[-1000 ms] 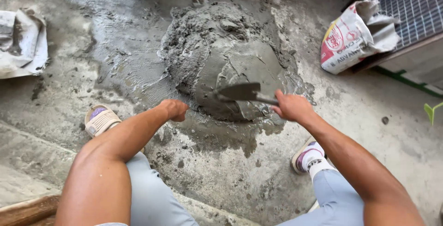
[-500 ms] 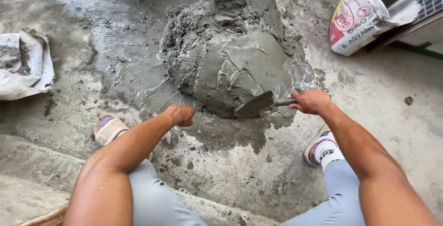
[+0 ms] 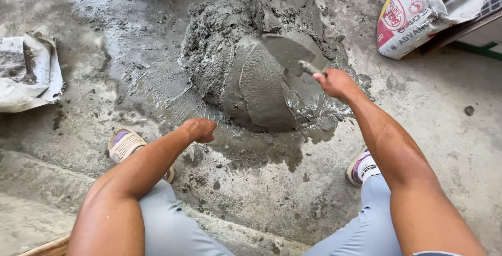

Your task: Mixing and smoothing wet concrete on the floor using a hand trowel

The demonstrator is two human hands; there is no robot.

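- Right hand is wrapped tight around the handle of a trowel, fingers fully closed on it.
- The trowel blade sits up against the right side of the wet cement pile, coated in grey mix.
- The pile sits on the concrete floor, smooth on the near side, lumpy at the back.
- Left hand is curled into a loose fist, holding nothing, hanging just off the pile's near edge.
- A cement bag lies at top right, and a crumpled empty sack is on the left.
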